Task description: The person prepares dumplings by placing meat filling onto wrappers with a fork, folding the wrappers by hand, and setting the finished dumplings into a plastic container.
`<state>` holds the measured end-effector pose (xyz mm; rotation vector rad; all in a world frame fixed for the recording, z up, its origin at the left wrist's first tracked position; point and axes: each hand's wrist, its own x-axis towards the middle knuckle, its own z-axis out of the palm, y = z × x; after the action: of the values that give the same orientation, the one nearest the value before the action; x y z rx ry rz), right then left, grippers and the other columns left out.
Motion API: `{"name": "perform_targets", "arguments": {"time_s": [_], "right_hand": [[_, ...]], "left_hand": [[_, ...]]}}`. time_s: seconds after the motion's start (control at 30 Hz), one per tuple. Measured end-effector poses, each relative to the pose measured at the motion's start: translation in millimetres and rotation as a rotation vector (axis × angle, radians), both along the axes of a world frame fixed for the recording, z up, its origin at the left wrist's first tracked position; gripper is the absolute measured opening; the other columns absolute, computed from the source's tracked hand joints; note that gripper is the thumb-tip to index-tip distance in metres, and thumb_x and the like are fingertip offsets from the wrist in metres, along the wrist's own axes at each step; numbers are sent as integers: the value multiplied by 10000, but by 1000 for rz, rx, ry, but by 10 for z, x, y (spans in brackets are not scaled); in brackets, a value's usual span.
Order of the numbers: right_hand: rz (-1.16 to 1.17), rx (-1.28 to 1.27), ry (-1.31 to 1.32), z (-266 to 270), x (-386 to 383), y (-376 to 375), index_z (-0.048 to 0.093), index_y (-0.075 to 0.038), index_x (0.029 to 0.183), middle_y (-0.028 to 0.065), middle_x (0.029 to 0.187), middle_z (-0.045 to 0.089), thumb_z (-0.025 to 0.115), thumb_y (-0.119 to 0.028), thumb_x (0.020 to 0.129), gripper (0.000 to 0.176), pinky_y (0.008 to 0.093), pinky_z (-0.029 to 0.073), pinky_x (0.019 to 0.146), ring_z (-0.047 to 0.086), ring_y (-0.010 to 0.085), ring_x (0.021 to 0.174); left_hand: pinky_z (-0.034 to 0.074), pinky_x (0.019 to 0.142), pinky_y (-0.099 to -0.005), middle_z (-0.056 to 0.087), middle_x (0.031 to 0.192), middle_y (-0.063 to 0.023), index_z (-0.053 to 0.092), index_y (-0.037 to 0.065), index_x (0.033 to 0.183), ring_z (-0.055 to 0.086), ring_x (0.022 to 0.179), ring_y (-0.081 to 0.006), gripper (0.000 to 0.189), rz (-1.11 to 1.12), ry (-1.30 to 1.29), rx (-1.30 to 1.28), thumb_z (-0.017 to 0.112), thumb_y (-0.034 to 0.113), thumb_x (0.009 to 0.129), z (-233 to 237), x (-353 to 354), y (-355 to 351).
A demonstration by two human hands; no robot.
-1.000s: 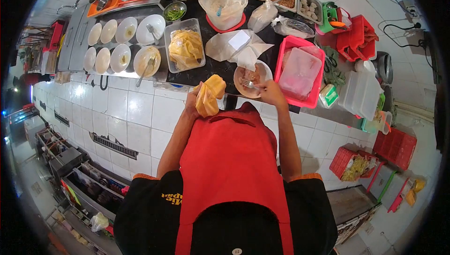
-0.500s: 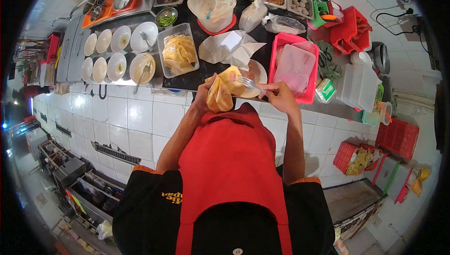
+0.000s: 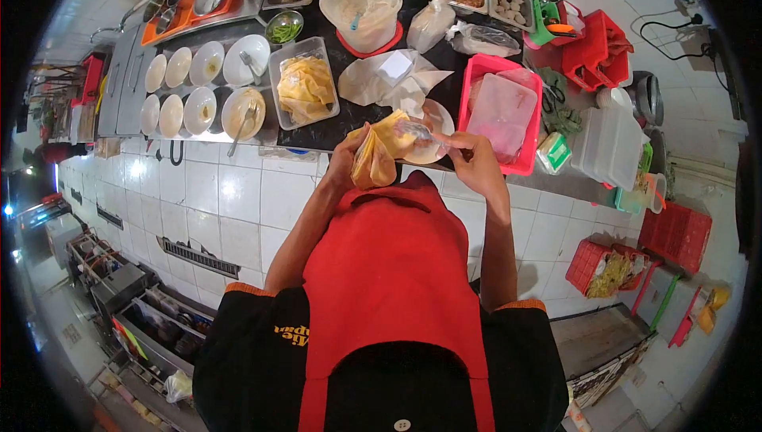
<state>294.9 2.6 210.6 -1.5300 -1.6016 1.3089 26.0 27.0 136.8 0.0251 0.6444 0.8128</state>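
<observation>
Left hand (image 3: 341,163) curled about the near-left side of a bunch of yellow sheets (image 3: 371,163), just in front of the counter edge; grip looks light, fingers partly closed. Right hand (image 3: 476,160) pinched shut on the handle of a fork (image 3: 418,132), thumb against fingers. Fork head blurred, over the sheets' right edge and the bowl (image 3: 425,155) below. Whether the tines touch a sheet, or carry anything, I can't tell.

On working it well, my judgement: keep the top sheet fanned flat and low over the bowl rim, so drips land inside. Lay the fork almost level and wipe rather than jab; thin sheets like these would likely tear under the tines. Small dabs, set in from the edge, should leave room for folding. Too tight a left grip could crease the stack or stick its layers.

Look of the sheets: pale yellow, limp, soft-cornered, one lobe spread toward the fork, the rest hanging in loose pleats below the fingers. More of the same colour heaped in a clear container (image 3: 278,106) farther left. Bowl pale, pinkish filling (image 3: 433,119) inside; pink tray (image 3: 524,168) just right of it.
</observation>
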Motion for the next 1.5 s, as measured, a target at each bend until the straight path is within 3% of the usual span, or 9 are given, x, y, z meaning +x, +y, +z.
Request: {"name": "perform_targets", "arguments": {"time_s": [0.07,0.47,0.6,0.87,0.97,1.0,1.03,1.17,1.5], "right_hand": [[-67,121,3,95,-101,19,744,-43,1109,111,929,722,566,104,869,333,269,489,701,641,142,804],[-138,78,279,96,-254,8,729,-39,1071,-14,887,652,767,-90,861,220,205,394,611,493,19,749],[-118,403,134,-84,-487,120,711,-68,931,58,910,609,825,-95,754,213,307,486,701,601,197,746],[53,30,259,161,-827,-120,755,-61,1052,37,917,727,734,-98,855,201,265,488,683,645,123,790],[-127,253,257,-429,-524,-101,750,-67,1101,57,887,732,635,-15,887,248,286,452,599,617,133,675],[-188,188,-284,-639,-289,-183,742,-49,1087,119,878,718,603,17,860,274,333,501,636,664,239,702],[-218,142,-532,-827,-233,-245,743,-56,1050,171,882,698,602,-38,856,241,416,538,689,678,355,769],[-219,-12,-813,-984,-383,-289,753,-85,976,147,940,679,595,-96,892,179,474,542,752,684,371,870],[-146,49,-807,-1067,-469,-266,737,-62,968,156,918,655,568,-125,916,188,478,541,722,687,363,844]], "left_hand": [[586,832,-388,682,1095,-129,573,6,1233,698,950,-247,425,16,-62,-13,459,375,1055,84,7,48],[575,886,-408,657,1183,-152,533,-3,1305,679,1040,-250,476,-51,-139,169,408,390,1068,7,-51,40],[570,889,-407,659,1178,-151,535,3,1307,678,1041,-257,440,-6,-14,64,461,357,1057,130,99,16],[526,991,-461,568,1371,-186,455,-24,1411,618,1180,-334,575,31,-112,166,361,430,1072,-250,-127,68],[399,1109,-452,461,1471,-206,353,-49,1475,482,1325,-337,599,57,-271,50,335,398,1078,-494,-284,23],[288,1199,-446,384,1531,-214,293,-59,1505,369,1429,-326,617,81,-413,-2,350,378,1074,-591,-334,-45],[385,1143,-448,441,1490,-219,331,-53,1489,462,1364,-323,604,37,-321,32,360,384,1073,-721,-361,-83],[589,867,-438,661,1229,-186,517,-28,1332,697,1023,-305,527,-172,-378,-37,368,406,1072,-1524,-492,-187],[597,826,-429,696,1129,-168,568,6,1265,713,952,-285,489,-233,-295,-169,387,415,1066,-1425,-326,-135]]}}
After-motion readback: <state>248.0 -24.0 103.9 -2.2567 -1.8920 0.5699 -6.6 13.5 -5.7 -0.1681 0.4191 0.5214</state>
